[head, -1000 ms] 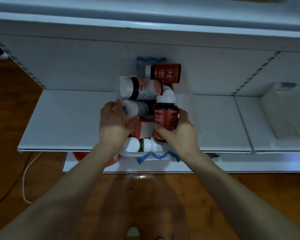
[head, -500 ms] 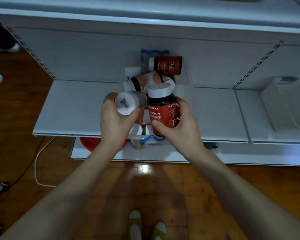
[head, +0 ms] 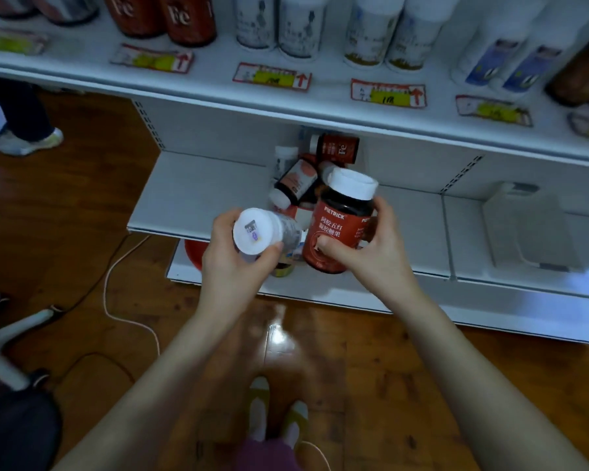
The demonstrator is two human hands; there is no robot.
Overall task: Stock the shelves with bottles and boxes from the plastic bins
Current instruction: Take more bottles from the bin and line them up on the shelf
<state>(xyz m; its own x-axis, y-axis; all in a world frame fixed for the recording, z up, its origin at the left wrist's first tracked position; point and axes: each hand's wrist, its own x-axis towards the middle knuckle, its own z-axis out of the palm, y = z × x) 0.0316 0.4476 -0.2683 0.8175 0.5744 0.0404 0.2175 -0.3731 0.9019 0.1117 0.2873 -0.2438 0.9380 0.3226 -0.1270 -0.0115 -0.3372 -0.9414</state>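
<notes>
Our left hand (head: 233, 263) curls its fingers round a small white-capped grey bottle (head: 266, 232); our right hand (head: 371, 248) clamps a red-labelled dark bottle with white lid (head: 342, 226) just beside it.

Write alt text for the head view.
The left hand grips a white-capped grey bottle and the right hand a red-labelled bottle, in front of a heap of bottles on the lower shelf. Stocked bottles line the upper shelf.

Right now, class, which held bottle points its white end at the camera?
The grey bottle in the left hand; the red-labelled bottle in the right hand stands nearly upright.
</notes>
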